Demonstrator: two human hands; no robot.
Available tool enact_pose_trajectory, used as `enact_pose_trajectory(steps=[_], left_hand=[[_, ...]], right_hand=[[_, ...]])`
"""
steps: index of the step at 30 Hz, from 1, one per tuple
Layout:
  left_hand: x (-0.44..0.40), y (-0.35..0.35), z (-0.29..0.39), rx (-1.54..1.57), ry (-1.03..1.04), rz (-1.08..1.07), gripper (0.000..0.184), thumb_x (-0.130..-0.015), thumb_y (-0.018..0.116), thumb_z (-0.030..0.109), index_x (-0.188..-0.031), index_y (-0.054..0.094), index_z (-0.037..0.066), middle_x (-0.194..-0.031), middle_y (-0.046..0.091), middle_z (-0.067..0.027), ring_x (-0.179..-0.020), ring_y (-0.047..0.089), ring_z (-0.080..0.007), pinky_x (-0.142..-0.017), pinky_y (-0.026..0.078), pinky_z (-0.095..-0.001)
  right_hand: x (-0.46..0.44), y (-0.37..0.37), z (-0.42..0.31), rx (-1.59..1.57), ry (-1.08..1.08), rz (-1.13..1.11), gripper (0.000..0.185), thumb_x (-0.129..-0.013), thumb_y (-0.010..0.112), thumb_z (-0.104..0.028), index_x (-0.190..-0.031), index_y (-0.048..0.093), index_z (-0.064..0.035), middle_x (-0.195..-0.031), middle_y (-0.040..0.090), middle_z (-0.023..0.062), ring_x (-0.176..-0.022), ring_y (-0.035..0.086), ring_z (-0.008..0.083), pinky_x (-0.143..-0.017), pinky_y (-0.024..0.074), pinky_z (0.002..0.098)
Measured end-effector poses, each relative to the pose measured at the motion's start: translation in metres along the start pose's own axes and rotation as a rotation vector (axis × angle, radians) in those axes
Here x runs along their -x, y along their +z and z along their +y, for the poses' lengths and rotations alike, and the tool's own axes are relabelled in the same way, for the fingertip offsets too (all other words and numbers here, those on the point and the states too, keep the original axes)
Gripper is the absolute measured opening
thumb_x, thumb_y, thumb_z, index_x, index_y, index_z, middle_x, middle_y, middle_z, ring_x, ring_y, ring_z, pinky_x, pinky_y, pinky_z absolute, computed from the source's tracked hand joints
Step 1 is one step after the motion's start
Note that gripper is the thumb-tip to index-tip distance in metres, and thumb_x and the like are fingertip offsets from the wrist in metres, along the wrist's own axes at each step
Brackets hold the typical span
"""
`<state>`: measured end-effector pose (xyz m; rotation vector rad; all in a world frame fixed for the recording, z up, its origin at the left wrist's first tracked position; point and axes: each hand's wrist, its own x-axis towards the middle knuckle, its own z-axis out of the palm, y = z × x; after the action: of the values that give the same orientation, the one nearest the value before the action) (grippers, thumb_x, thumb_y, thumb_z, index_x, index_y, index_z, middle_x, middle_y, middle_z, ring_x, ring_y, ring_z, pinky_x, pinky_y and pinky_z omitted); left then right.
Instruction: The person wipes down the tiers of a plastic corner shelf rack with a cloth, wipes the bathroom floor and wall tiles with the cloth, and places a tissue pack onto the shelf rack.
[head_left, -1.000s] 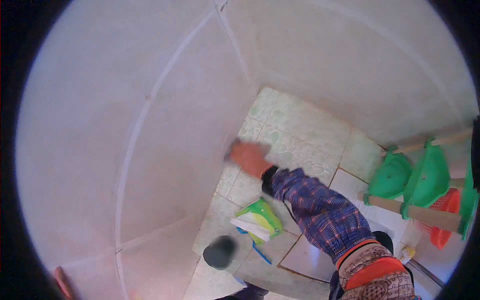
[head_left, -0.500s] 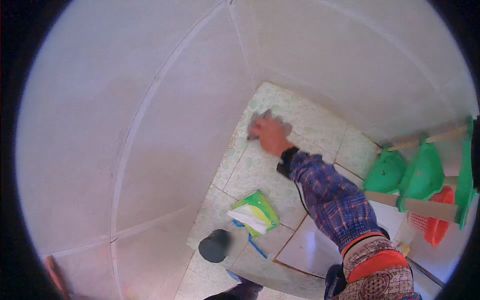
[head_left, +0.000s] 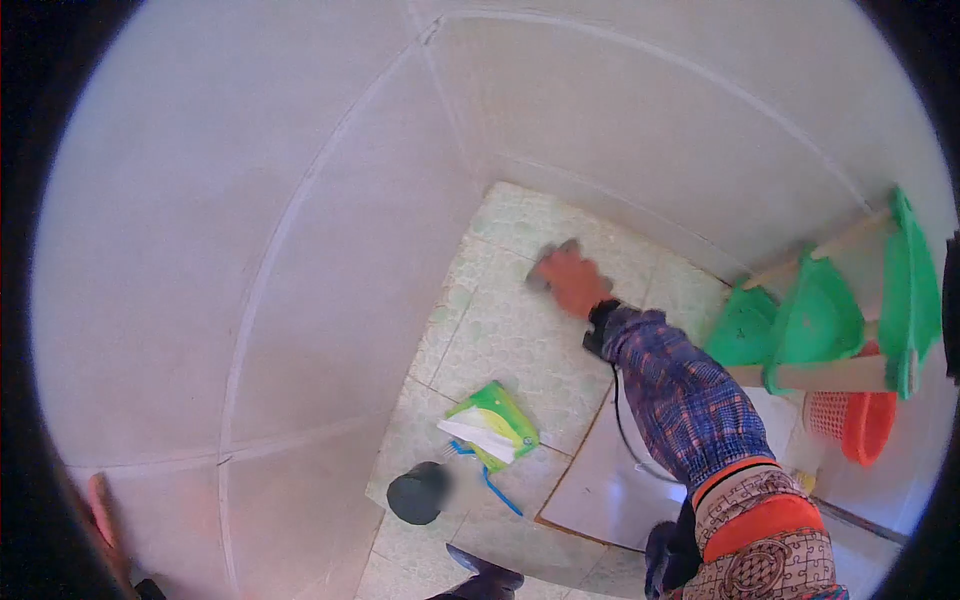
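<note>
My right hand [head_left: 578, 284], in a plaid sleeve, reaches to the patterned tiled surface near the wall corner. Its fingers press on a crumpled grey cloth [head_left: 540, 272], mostly covered by the hand and a little blurred. At the lower left edge, my left hand [head_left: 104, 515] rests against the wall with its fingers stretched out; only part of it shows. Closer to my body lie a green tissue packet [head_left: 496, 412] with a white tissue sticking out and a blue-handled brush [head_left: 500, 490], partly under the packet. A dark cylindrical container [head_left: 418, 494] stands beside them.
Pale tiled walls [head_left: 330, 270] meet at the corner. On the right stands a green corner rack [head_left: 820, 310] with several shelves, a red basket [head_left: 868, 428] below it. A white panel [head_left: 610, 490] is set into the surface. My shoe [head_left: 480, 572] shows at the bottom.
My right hand and the cloth have shifted right and slightly down, away from the left wall. The camera view has tilted a little, and more of my left hand shows.
</note>
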<state>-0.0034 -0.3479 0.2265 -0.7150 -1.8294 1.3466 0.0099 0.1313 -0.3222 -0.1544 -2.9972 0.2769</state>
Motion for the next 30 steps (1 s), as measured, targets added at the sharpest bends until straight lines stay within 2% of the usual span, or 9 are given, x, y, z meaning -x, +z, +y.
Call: enact_pose_trajectory(steps=[6, 8, 9, 12, 17, 23, 25, 28, 30], left_hand=[[0.027, 0.018, -0.019, 0.282, -0.085, -0.245, 0.070, -0.094, 0.050, 0.020, -0.156, 0.020, 0.005, -0.162, 0.022, -0.0132, -0.150, 0.018, -0.0251, -0.122, 0.012, -0.0403], [0.028, 0.010, -0.013, 0.435, -0.137, -0.210, 0.068, -0.094, 0.052, 0.013, -0.155, 0.023, 0.007, -0.162, 0.023, -0.0112, -0.150, 0.020, -0.0221, -0.123, 0.013, -0.0383], [0.029, 0.016, 0.003, 0.576, -0.190, -0.116, 0.068, -0.093, 0.052, 0.013, -0.155, 0.025, 0.008, -0.161, 0.025, -0.0120, -0.150, 0.021, -0.0236, -0.123, 0.014, -0.0414], [0.013, -0.013, 0.056, 0.605, -0.108, 0.093, 0.065, -0.087, 0.062, 0.015, -0.149, 0.041, 0.011, -0.156, 0.036, -0.0119, -0.147, 0.028, -0.0315, -0.120, 0.019, -0.0469], [-0.040, -0.083, 0.238, 1.183, 0.073, 0.189, 0.068, -0.078, 0.073, 0.014, -0.142, 0.051, 0.014, -0.153, 0.039, -0.0124, -0.143, 0.032, -0.0361, -0.116, 0.020, -0.0560], [-0.089, -0.177, 0.348, 1.923, 0.187, 0.094, 0.064, -0.078, 0.072, 0.008, -0.139, 0.050, 0.008, -0.143, 0.047, -0.0179, -0.135, 0.042, -0.0389, -0.111, 0.034, -0.0454], [-0.103, -0.214, 0.368, 2.091, 0.244, 0.082, 0.066, -0.079, 0.073, 0.009, -0.141, 0.047, 0.006, -0.143, 0.046, -0.0201, -0.133, 0.044, -0.0395, -0.110, 0.036, -0.0432], [-0.115, -0.273, 0.380, 2.213, 0.284, 0.082, 0.074, -0.080, 0.074, 0.013, -0.144, 0.040, 0.002, -0.143, 0.044, -0.0238, -0.132, 0.044, -0.0408, -0.110, 0.038, -0.0432], [-0.125, -0.306, 0.385, 2.298, 0.242, 0.071, 0.080, -0.080, 0.076, 0.016, -0.147, 0.034, 0.000, -0.144, 0.043, -0.0257, -0.133, 0.043, -0.0417, -0.111, 0.037, -0.0445]], right_hand=[[0.091, -0.045, -0.023, -0.020, -0.286, -0.430, 0.026, -0.086, 0.058, -0.020, -0.109, 0.067, -0.0142, -0.125, 0.058, 0.0096, -0.115, 0.054, 0.0358, -0.075, 0.0501, 0.0535], [0.074, -0.089, -0.037, 0.028, -0.120, -0.754, 0.021, -0.085, 0.061, -0.024, -0.103, 0.068, -0.0148, -0.117, 0.059, 0.0108, -0.109, 0.056, 0.0363, -0.076, 0.0511, 0.0506], [0.070, -0.103, -0.035, 0.044, -0.027, -0.929, 0.019, -0.084, 0.062, -0.026, -0.099, 0.068, -0.0151, -0.113, 0.060, 0.0113, -0.105, 0.058, 0.0366, -0.076, 0.0516, 0.0492], [0.061, -0.052, -0.001, -0.143, -0.297, -0.278, 0.022, -0.088, 0.055, -0.017, -0.104, 0.069, -0.0134, -0.109, 0.061, 0.0167, -0.107, 0.059, 0.0393, -0.080, 0.0530, 0.0503], [0.094, -0.051, -0.013, -0.199, -0.300, -0.477, 0.024, -0.089, 0.054, -0.015, -0.109, 0.065, -0.0226, -0.122, 0.053, 0.0112, -0.113, 0.055, 0.0400, -0.084, 0.0547, 0.0488], [0.208, -0.030, -0.016, -0.276, -0.396, -0.456, 0.019, -0.089, 0.055, -0.018, -0.104, 0.064, -0.0247, -0.126, 0.050, 0.0095, -0.110, 0.055, 0.0432, -0.078, 0.0559, 0.0572], [0.242, -0.046, -0.015, -0.116, -0.480, -0.434, 0.015, -0.087, 0.057, -0.020, -0.100, 0.063, -0.0205, -0.120, 0.055, 0.0091, -0.104, 0.058, 0.0417, -0.072, 0.0560, 0.0496], [0.300, -0.035, 0.006, -0.073, -0.343, -0.644, 0.023, -0.084, 0.060, -0.028, -0.093, 0.071, -0.0101, -0.084, 0.067, 0.0164, -0.089, 0.065, 0.0395, -0.073, 0.0529, 0.0541], [0.334, -0.124, 0.021, -0.334, 0.076, -0.725, 0.031, -0.084, 0.060, -0.036, -0.090, 0.073, -0.0085, -0.087, 0.068, 0.0178, -0.089, 0.066, 0.0379, -0.073, 0.0525, 0.0517]])
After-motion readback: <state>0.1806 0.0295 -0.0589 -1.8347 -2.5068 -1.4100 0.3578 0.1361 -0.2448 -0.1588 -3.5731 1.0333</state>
